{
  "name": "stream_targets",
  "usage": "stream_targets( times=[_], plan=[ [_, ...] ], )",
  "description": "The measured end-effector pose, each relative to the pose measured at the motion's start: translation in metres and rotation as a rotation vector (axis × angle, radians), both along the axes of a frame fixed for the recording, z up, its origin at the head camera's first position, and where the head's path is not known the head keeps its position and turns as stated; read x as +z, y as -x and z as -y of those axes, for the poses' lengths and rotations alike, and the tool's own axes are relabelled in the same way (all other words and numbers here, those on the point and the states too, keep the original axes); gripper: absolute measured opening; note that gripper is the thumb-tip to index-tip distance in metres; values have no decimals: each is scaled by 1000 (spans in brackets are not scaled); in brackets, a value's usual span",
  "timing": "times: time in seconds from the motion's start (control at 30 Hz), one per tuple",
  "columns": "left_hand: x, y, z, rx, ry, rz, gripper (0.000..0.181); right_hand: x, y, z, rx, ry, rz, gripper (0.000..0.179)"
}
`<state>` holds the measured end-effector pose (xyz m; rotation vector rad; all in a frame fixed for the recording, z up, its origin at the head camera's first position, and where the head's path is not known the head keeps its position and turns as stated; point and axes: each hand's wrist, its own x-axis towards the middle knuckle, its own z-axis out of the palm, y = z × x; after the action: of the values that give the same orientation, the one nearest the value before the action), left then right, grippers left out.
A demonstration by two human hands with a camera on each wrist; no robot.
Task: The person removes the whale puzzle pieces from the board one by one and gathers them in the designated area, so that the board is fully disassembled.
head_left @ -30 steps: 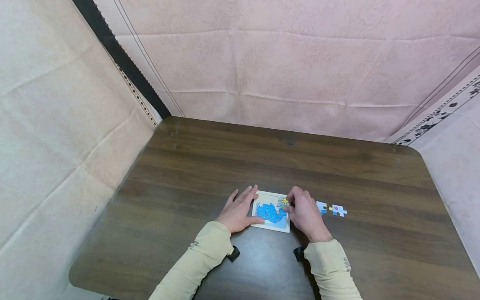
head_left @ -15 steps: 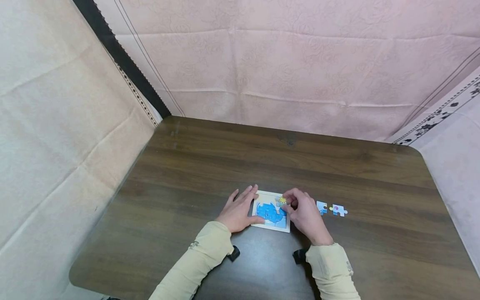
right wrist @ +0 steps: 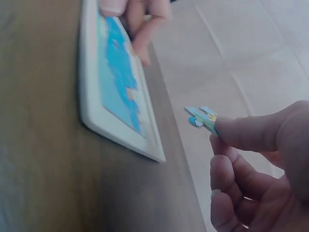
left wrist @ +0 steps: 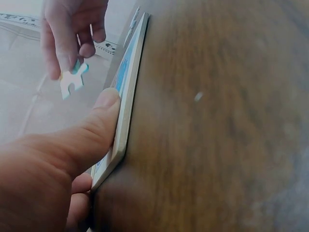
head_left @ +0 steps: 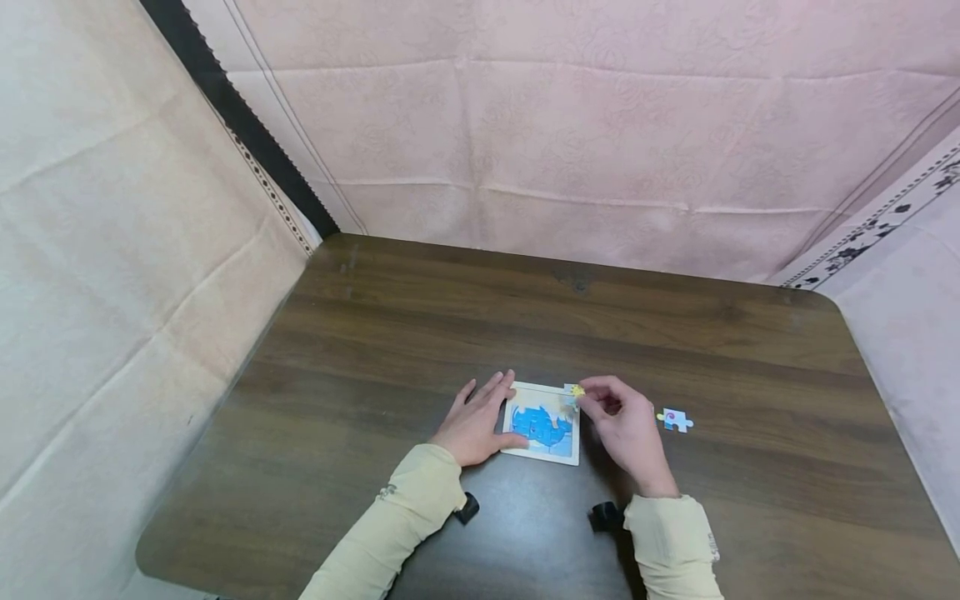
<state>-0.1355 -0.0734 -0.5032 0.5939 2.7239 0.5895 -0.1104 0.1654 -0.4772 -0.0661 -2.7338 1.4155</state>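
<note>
Head view from high, forward and down over the table (head_left: pixel 420 333), wrist views low, close, turned sideways, both showing frame (right wrist: pixel 90 79) and piece (left wrist: pixel 70 81)

We find the counter (head_left: pixel 420 333) topped in dark brown wood grain, its visible corners rounded, with a dull mark by the far edge. On it we record a pale-rimmed jigsaw tray (right wrist: pixel 118 131), flat, and, to its right, a loose jigsaw piece (head_left: pixel 677 420).
</note>
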Motion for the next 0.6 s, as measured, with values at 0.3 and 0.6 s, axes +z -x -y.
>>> stream_targets(
  times=[0.3,0.6],
  plan=[
    [0,-1,0,1,-13,2,95,5,-9,-28,-108,29,-6,19],
    [-2,-2,2,2,-33,-1,97,11,-23,-90,-416,-12,23,23]
  ],
)
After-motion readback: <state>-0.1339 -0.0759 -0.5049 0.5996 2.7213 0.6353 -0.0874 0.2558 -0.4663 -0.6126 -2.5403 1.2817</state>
